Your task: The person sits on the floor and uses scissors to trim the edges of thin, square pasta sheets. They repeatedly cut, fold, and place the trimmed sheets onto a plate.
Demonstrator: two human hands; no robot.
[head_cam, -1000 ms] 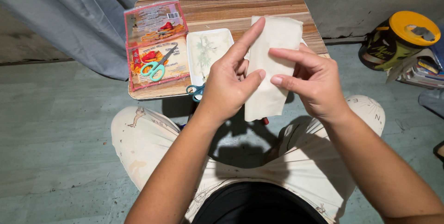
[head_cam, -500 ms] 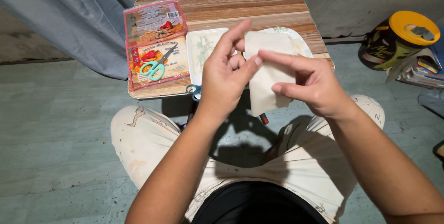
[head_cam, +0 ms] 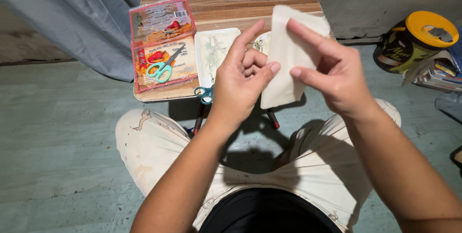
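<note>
A pale, thin pastry wrapper sheet (head_cam: 287, 57) hung upright above the near edge of a small wooden table (head_cam: 250, 6), its long axis running from 12 to 6 o'clock. The right hand (head_cam: 337, 76) pinched its right edge between thumb and fingers; the left hand (head_cam: 240, 81), at 9 o'clock, gripped its left edge. Teal scissors (head_cam: 163, 69) lay on a red packet (head_cam: 162, 43) farther at 9 o'clock.

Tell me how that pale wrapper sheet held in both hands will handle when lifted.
The pale wrapper sheet probably flops: its lower end hangs unsupported below the left hand and right hand. It looks thin, so likely very light and easy to tear if tugged.
</note>
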